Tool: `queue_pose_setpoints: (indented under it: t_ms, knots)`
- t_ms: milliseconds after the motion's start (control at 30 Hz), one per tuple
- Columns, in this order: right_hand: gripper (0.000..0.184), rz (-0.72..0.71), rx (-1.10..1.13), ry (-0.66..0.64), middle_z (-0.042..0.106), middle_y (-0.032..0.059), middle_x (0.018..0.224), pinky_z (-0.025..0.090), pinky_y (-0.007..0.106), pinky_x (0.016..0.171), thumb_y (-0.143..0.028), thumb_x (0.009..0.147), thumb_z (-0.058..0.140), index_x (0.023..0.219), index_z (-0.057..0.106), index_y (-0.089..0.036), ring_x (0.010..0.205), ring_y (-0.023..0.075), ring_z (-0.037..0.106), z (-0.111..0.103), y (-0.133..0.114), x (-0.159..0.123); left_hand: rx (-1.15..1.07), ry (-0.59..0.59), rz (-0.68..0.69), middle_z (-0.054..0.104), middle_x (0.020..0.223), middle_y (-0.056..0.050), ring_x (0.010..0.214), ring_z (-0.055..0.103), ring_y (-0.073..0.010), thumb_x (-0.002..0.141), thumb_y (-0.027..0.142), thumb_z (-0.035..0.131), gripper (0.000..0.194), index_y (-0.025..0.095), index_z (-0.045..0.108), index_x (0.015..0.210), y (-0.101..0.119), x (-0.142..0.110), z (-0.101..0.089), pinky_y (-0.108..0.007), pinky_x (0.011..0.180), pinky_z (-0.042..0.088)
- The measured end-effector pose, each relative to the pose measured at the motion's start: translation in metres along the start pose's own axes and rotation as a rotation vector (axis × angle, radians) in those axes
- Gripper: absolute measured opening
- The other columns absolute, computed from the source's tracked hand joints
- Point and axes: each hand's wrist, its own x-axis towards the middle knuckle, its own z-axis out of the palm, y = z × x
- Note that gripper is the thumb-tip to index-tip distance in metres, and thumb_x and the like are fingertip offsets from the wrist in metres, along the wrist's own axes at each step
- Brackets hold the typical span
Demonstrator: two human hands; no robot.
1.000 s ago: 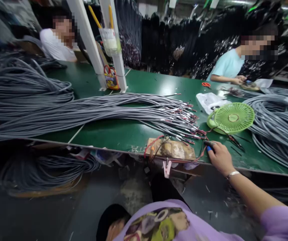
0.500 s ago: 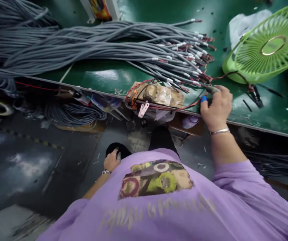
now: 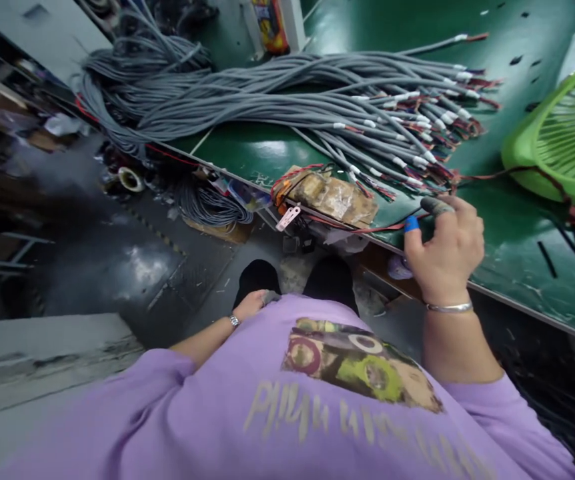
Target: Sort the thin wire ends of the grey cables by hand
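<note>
My left hand [image 3: 250,305] lies by my lap; its grip I cannot tell. My right hand [image 3: 446,248], thumb and index apart, is at the edge of the bench [image 3: 505,243]. A thin red wire [image 3: 380,229] may catch there. Beyond lie grey cables [image 3: 192,110], probably bendy, together heavy; better hold sheaths [image 3: 312,103], not fragile-looking stripped ends [image 3: 467,130]. A green fan [image 3: 530,143] crowds their right.

Green fan [image 3: 560,150] — cut off at the right edge; left hand [image 3: 251,305] — partly hidden by the shirt [image 3: 207,400].
</note>
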Motion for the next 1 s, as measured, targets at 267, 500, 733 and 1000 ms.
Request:
queue_pose_setpoints:
  t_ms: [267,500,733,1000]
  knots:
    - [0.042,-0.063,-0.031,-0.045,0.058,0.0207,0.133,0.046,0.053,0.091,-0.033,0.089,0.054,0.125,0.061,-0.014,0.113,0.0403,0.056,0.000,-0.001,0.003,-0.152,-0.110,0.089,0.071,0.081,-0.004,0.076,0.062,-0.0171,0.075,0.026,0.057,0.021,0.015,0.070,0.087,0.044,0.013,0.027,-0.027,0.073,0.048]
    - [0.041,-0.072,-0.096,-0.040,0.060,0.0220,0.131,0.047,0.055,0.087,-0.036,0.090,0.052,0.123,0.063,-0.014,0.110,0.0431,0.058,0.000,0.003,0.006,-0.221,-0.071,0.129,0.065,0.068,0.001,0.065,0.055,-0.0129,0.065,0.009,0.058,0.020,0.016,0.070,0.079,0.059,0.015,0.036,-0.023,0.063,0.041]
    - [0.043,-0.026,-0.148,0.000,0.059,0.0248,0.132,0.045,0.056,0.086,-0.035,0.088,0.052,0.121,0.065,-0.011,0.111,0.0449,0.057,0.006,0.002,0.006,-0.220,-0.004,0.199,0.052,0.050,0.006,0.044,0.042,-0.0097,0.076,0.018,0.055,0.031,0.014,0.065,0.105,0.047,0.007,0.001,-0.023,0.048,0.031]
    - [0.045,0.026,-0.249,0.070,0.062,0.0222,0.123,0.041,0.050,0.090,-0.037,0.087,0.050,0.121,0.064,-0.011,0.108,0.0383,0.055,0.013,-0.004,0.006,-0.237,-0.037,0.256,0.053,0.056,0.005,0.049,0.046,-0.0095,0.078,0.030,0.057,0.026,0.017,0.062,0.100,0.020,0.022,-0.024,-0.022,0.051,0.036]
